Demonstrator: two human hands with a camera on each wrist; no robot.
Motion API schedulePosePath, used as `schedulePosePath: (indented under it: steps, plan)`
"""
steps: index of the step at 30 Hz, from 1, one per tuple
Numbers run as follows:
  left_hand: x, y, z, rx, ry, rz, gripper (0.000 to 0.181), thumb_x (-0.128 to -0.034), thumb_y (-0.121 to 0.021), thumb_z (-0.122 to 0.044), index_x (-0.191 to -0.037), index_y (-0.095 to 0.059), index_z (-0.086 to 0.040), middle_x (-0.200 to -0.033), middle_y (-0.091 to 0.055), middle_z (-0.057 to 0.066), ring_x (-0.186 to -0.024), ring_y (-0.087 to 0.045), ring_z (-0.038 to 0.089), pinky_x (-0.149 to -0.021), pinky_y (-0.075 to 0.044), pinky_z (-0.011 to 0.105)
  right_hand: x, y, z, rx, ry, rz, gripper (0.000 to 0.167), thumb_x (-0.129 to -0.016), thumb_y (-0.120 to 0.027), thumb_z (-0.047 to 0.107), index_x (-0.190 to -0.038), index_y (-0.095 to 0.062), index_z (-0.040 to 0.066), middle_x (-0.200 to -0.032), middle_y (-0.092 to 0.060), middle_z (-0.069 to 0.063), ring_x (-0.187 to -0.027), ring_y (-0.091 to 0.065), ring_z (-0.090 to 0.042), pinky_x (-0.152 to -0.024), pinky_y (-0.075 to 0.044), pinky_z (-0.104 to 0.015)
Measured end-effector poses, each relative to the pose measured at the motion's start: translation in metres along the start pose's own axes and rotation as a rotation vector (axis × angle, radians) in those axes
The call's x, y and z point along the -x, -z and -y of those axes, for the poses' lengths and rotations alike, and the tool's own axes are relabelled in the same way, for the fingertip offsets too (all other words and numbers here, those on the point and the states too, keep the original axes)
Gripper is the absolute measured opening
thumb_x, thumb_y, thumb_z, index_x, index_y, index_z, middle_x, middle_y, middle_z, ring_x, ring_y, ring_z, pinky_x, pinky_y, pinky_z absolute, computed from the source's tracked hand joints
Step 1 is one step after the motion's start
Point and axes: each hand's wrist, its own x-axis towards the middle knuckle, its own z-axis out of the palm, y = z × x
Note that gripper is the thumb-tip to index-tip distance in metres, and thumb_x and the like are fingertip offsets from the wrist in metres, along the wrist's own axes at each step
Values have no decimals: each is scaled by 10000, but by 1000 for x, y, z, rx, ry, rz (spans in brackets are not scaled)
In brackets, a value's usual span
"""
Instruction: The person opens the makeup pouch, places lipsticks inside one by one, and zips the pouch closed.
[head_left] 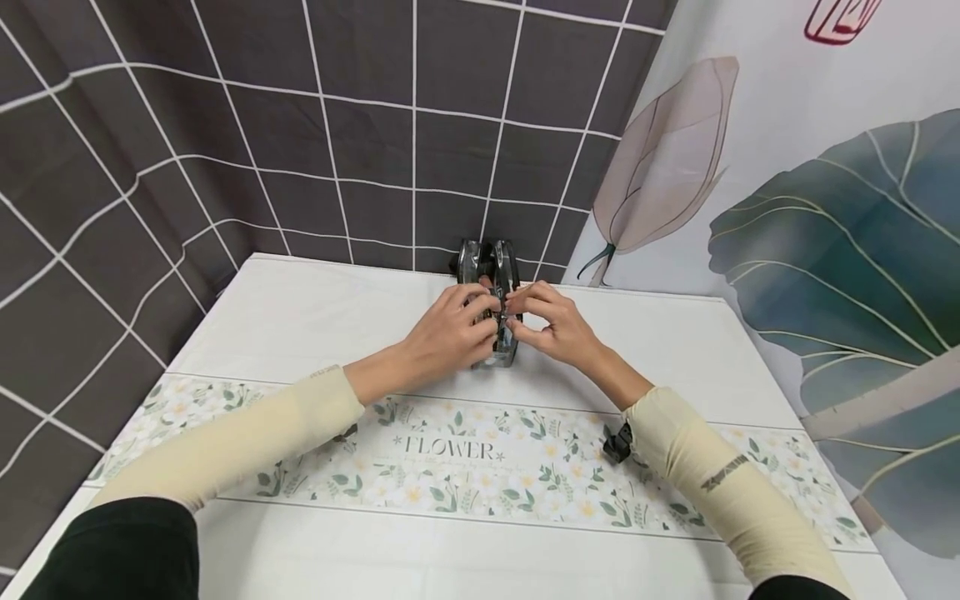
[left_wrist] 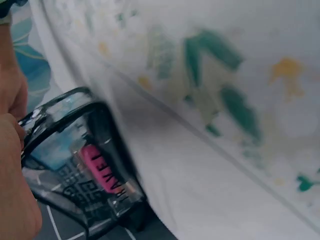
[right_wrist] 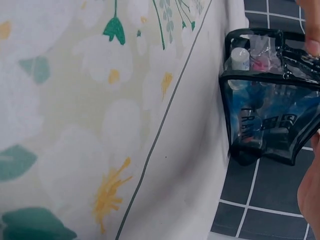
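Note:
A clear toiletry bag (head_left: pixel 501 357) with black trim stands upright near the table's far edge, between both hands. In the left wrist view its side shows dark lettering reading "TRAVEL" and a pink item (left_wrist: pixel 97 167) behind it. A small white-capped bottle (right_wrist: pixel 240 59) shows inside through the clear top in the right wrist view. My left hand (head_left: pixel 453 327) grips the bag's top from the left with bent fingers. From the right, my right hand (head_left: pixel 551 323) pinches at the zipper along the top; the fingers hide the zipper pull.
A white tablecloth (head_left: pixel 337 300) with a floral band reading "FLOWER" covers the table. Behind it hangs a dark grid-patterned cloth (head_left: pixel 367 142), and a leaf-printed curtain (head_left: pixel 675 242) is at the right. A black wrist camera (head_left: pixel 618 443) sits by the right sleeve.

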Motion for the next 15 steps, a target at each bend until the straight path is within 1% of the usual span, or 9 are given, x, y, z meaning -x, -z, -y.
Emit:
schedulePosePath:
  steps: [4, 8, 12, 15]
  plan:
    - [-9, 6, 6, 101, 97, 39, 83, -1051, -739, -141, -981, -762, -103, -1366, -730, 136, -1338, -643, 382, -1150, -569, 558, 1, 0, 1, 3, 9, 0, 155, -935, -817, -56, -1055, -841, 40, -1137, -762, -150, -1213, -735, -393, -1122, -615, -390]
    - [-17, 12, 10, 196, 198, 73, 112, -1075, -703, -157, -990, -751, -102, -1386, -710, 149, -1305, -637, 374, -1116, -563, 547, 1, 3, 2, 28, 22, 13, 148, -943, -822, -53, -1060, -840, 36, -1187, -754, -173, -1231, -730, -398, -1119, -623, -428]
    - [-22, 13, 13, 241, 257, 85, 127, -1086, -679, -159, -1024, -768, -93, -1363, -707, 148, -1242, -651, 355, -1055, -576, 513, 2, 5, 4, 52, 40, 37, 150, -957, -819, -57, -1080, -830, 30, -1243, -749, -184, -1269, -718, -401, -1151, -607, -435]
    - [-24, 13, 15, 260, 289, 82, 134, -1087, -678, -155, -1012, -769, -91, -1324, -716, 139, -1173, -670, 345, -995, -585, 494, 2, 6, 5, 68, 48, 53, 176, -967, -811, -60, -1115, -813, 35, -1269, -751, -170, -1302, -707, -396, -1184, -584, -435]
